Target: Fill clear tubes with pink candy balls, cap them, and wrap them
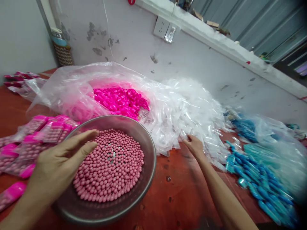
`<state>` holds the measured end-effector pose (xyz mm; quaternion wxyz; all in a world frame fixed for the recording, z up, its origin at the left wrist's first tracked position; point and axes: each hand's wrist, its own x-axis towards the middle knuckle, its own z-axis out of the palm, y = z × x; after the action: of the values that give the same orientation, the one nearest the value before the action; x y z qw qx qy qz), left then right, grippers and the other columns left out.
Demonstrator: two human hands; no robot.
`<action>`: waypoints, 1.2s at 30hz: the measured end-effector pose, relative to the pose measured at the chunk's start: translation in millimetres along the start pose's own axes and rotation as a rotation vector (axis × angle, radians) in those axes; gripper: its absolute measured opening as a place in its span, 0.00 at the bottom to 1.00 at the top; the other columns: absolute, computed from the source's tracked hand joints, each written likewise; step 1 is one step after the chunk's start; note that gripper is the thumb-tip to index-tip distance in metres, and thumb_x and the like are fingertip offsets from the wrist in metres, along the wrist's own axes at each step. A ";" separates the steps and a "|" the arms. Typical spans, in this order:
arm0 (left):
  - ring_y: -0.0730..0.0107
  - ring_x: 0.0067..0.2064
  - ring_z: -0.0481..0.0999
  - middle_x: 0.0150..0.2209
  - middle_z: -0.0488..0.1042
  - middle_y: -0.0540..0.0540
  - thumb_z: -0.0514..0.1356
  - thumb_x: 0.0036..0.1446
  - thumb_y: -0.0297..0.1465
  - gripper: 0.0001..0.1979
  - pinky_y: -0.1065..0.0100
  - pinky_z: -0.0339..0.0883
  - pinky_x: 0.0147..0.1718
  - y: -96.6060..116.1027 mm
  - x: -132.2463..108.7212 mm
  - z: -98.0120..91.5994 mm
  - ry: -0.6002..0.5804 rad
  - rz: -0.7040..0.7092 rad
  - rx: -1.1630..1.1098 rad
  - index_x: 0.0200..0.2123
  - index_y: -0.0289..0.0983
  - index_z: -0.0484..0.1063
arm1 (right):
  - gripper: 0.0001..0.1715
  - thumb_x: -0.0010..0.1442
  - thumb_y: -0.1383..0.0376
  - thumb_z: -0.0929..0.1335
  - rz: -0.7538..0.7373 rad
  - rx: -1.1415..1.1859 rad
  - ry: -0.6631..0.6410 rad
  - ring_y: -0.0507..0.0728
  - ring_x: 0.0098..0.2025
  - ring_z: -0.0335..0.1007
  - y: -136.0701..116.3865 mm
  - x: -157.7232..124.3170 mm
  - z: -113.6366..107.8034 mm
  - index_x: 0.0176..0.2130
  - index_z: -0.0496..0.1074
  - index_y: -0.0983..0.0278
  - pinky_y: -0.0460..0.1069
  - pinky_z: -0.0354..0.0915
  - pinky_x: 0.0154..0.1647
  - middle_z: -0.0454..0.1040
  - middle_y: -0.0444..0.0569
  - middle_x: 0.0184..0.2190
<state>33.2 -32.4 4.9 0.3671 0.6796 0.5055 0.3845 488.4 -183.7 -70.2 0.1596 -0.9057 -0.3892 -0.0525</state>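
My left hand [59, 159] hovers over the left rim of a metal bowl [153, 163], thumb and fingers apart, holding nothing. Many round pink beads [107, 172] cover the bottom of the bowl. My right hand [194, 145] reaches to the near edge of a large heap of clear plastic pieces [192, 108], which look like small boxes or sleeves. Its fingers are bent and touch the heap; whether they grip a piece is unclear. Behind the bowl, bright pink plastic caps [120, 100] lie in an open clear bag [55, 86].
Filled bead packs with pink tops [48, 131] are piled left of the bowl. Blue packs [261, 182] and clear bags lie on the right of the red table [177, 198]. A wall with a socket [161, 27] stands behind, and a jar [61, 48] is in the corner.
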 end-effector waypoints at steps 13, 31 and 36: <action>0.71 0.25 0.75 0.27 0.72 0.49 0.62 0.50 0.38 0.21 0.71 0.72 0.23 27.9 -34.7 49.4 -0.556 -0.257 -0.716 0.45 0.33 0.67 | 0.24 0.55 0.69 0.65 -1.192 0.388 -0.091 0.57 0.45 0.67 -194.0 -89.7 -62.3 0.53 0.62 0.62 0.51 0.67 0.44 0.68 0.54 0.45; 0.72 0.24 0.75 0.24 0.72 0.49 0.63 0.47 0.31 0.12 0.71 0.74 0.24 -22.3 14.5 -16.5 -0.132 -0.176 -0.593 0.35 0.31 0.70 | 0.09 0.58 0.70 0.62 -1.489 -0.291 -0.295 0.57 0.33 0.67 -255.2 -54.3 2.3 0.40 0.68 0.67 0.50 0.63 0.33 0.71 0.53 0.32; 0.71 0.29 0.77 0.43 0.74 0.40 0.63 0.49 0.32 0.19 0.69 0.76 0.27 -35.2 25.4 -0.7 -0.091 -0.136 -0.559 0.46 0.33 0.69 | 0.08 0.58 0.73 0.62 -1.603 -0.473 -0.315 0.56 0.31 0.65 -278.9 -55.5 28.1 0.34 0.69 0.67 0.49 0.59 0.31 0.70 0.51 0.30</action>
<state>23.2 0.0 -22.2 0.5875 0.5333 0.4071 0.4524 247.9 -32.4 -39.7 -0.1751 -0.3625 -0.9096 -0.1030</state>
